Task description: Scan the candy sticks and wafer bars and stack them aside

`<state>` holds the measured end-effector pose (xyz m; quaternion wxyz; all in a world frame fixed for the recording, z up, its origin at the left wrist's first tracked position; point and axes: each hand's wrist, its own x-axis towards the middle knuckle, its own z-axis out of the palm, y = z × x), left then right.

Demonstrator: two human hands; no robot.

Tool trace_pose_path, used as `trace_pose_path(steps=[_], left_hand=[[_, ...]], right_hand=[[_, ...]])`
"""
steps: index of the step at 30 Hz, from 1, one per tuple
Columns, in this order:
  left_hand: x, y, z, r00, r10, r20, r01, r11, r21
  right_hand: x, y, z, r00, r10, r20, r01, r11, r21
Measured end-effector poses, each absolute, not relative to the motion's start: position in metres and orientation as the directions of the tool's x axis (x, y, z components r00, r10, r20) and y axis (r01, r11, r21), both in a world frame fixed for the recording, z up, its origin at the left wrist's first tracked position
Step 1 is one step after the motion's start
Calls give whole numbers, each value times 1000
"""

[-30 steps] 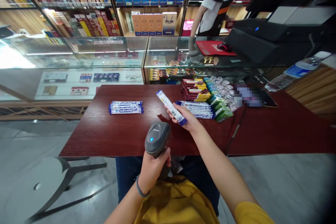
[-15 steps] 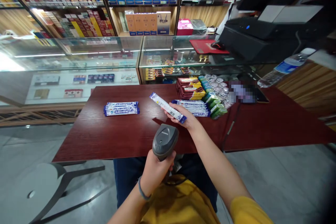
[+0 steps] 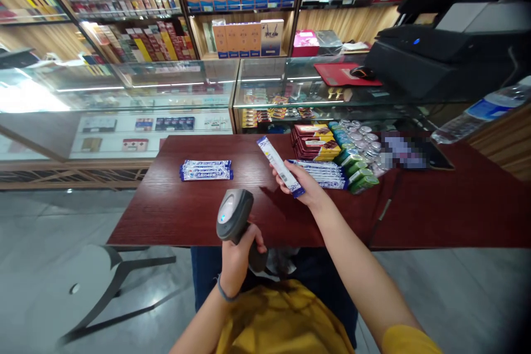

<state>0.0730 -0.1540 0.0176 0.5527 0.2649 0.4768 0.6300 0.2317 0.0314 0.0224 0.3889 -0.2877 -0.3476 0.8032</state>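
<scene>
My left hand [image 3: 239, 254] is wrapped round the handle of a dark grey barcode scanner [image 3: 235, 213], whose small blue light glows on top. Between the fingers of my right hand [image 3: 302, 181] is a long blue-and-white candy packet [image 3: 279, 165], tilted, its printed barcode facing up. Under and beyond that hand lies a pile of similar blue-and-white packets [image 3: 326, 174]. To the left on the table, a smaller stack of the same packets [image 3: 206, 170] lies apart.
On the dark red table [image 3: 166, 221] stand stacked chocolate-coloured boxes [image 3: 315, 144] and rows of green-and-silver tubes [image 3: 360, 177]. A water bottle [image 3: 481, 113] is at the right. Glass display cases [image 3: 166, 88] border the far side; a grey stool [image 3: 83, 293] stands left.
The scanner has swung left, away from the packet, and its blue light now shows. The packet stays in my right hand, turned a little steeper. The view has shifted slightly left.
</scene>
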Motion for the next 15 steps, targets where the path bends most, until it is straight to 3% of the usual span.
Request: trace_pose_path(steps=[10,12,15], left_hand=[[69,-152,0,-488,854,-182,-528,-123,841],[69,-152,-2,-497,855,-152,-536,-165,828],[69,-152,-6,-499,861,-95,-544,-226,808]], right_hand=[[214,24,19,-400,913,-85,-391,-254,-885],[205,25,17,-363,931,-27,-305,-146,-941],[188,28,18,-333,929,158,-92,135,-987]])
